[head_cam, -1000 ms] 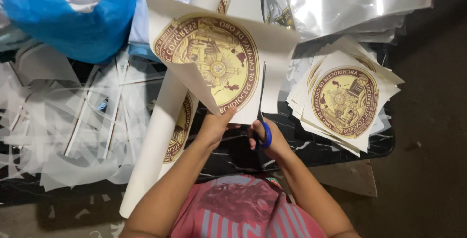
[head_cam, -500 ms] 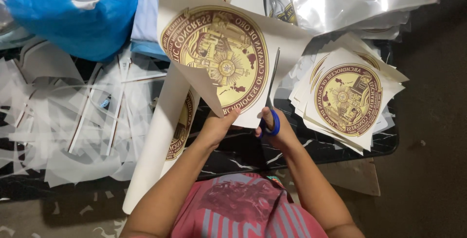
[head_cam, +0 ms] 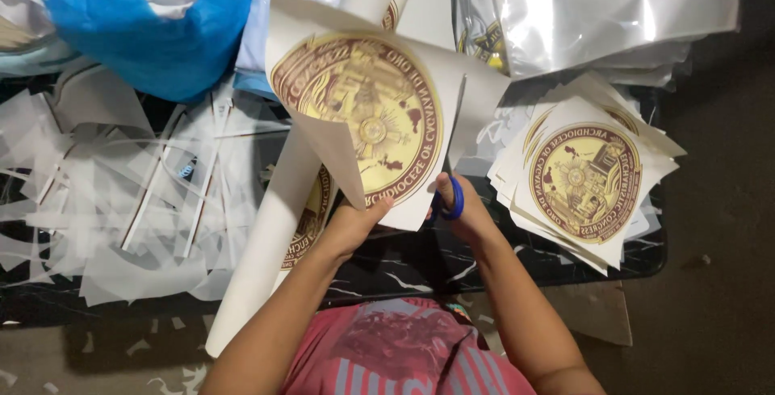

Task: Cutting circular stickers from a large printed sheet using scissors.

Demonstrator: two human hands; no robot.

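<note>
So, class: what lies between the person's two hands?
In the head view, the lower edge of the round-emblem sheet lies between the left hand and the right hand, which holds blue-handled scissors.

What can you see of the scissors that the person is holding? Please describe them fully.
The scissors have blue loop handles, seemingly plastic, and long thin metal blades. The right hand grips the handles, fingers through the loops. The blades point away from the person, up along the edge of a white printed sheet bearing a round gold and maroon emblem; the left hand holds this sheet by its lower edge. The blades look nearly closed and appear to be in the paper.
</note>
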